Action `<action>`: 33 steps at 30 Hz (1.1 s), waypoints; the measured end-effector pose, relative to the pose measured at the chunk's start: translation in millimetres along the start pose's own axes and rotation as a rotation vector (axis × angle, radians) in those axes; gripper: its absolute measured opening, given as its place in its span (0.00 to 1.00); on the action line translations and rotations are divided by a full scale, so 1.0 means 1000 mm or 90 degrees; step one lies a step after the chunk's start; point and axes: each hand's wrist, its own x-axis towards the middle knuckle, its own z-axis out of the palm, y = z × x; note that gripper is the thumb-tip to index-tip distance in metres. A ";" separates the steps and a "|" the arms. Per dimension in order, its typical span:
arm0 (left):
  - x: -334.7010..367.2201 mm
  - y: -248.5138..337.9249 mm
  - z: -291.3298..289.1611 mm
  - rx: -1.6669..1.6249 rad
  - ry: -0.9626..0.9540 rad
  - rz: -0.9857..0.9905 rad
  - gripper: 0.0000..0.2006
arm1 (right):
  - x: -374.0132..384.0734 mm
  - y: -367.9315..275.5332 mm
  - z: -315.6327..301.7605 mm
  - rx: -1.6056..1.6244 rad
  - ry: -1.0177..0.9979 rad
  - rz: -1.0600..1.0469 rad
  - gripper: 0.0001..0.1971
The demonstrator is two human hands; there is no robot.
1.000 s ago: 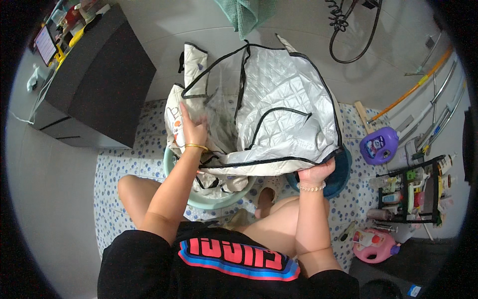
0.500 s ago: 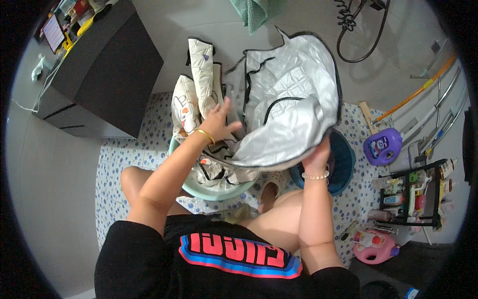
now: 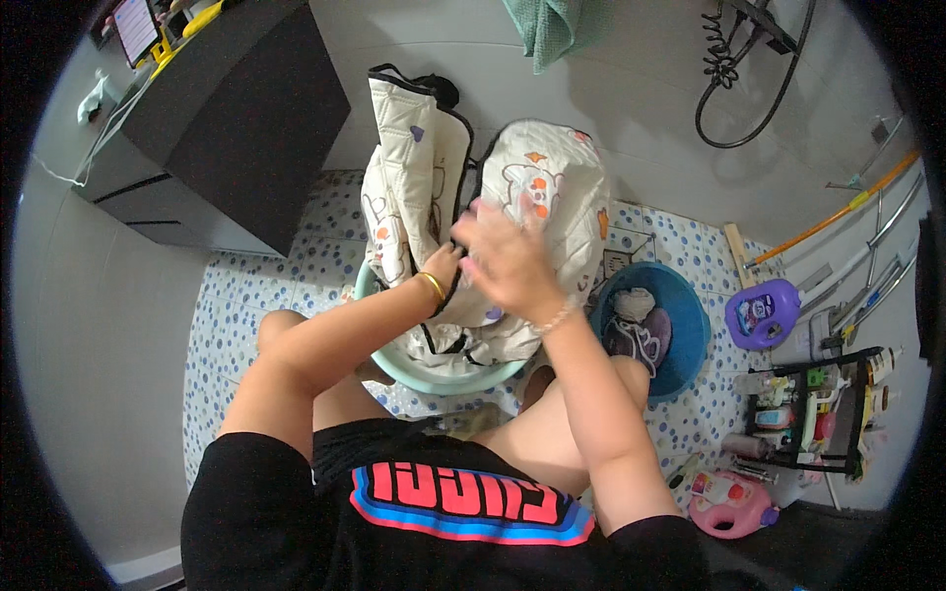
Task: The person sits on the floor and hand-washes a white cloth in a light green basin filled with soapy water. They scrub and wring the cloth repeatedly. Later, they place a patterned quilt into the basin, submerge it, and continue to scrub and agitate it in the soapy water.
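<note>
Head view: cream quilted cloth with black piping and cartoon print [image 3: 493,217] held up over pale green plastic basin [image 3: 434,369], lower end trailing into basin. I see left hand [image 3: 443,264] closed on cloth's black-edged middle fold, wrist bent up, gold bangle showing. Right hand [image 3: 503,258] raised, back toward camera, fingers pressed into cloth's right lobe; can't confirm its grip, palm side hidden. Blue basin [image 3: 690,325] just right, holding other laundry. Basin's far rim covered by cloth.

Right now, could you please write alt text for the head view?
Both hands, left hand and right hand, grip a cream quilted cover with cartoon prints above a pale green basin. A blue basin of laundry sits beside it.
</note>
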 end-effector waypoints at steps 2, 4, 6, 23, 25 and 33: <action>0.016 -0.007 -0.076 -0.125 -0.163 -0.033 0.19 | -0.012 0.010 0.023 -0.081 -0.312 0.206 0.13; 0.013 -0.020 -0.121 -0.383 -0.352 -0.181 0.29 | -0.019 0.021 0.026 -0.167 -0.600 0.433 0.15; 0.006 -0.036 -0.087 -0.410 -0.225 -0.144 0.28 | -0.023 0.030 0.013 -0.191 -0.655 0.561 0.17; 0.040 -0.025 -0.073 -0.583 0.025 -0.161 0.23 | -0.049 0.046 0.050 0.306 -0.189 0.565 0.03; 0.033 -0.017 -0.051 -0.701 0.073 -0.077 0.25 | -0.042 0.051 0.050 0.442 -0.093 0.232 0.09; 0.053 0.014 -0.033 -0.725 0.057 -0.422 0.15 | -0.031 0.032 0.066 0.375 -0.020 0.331 0.02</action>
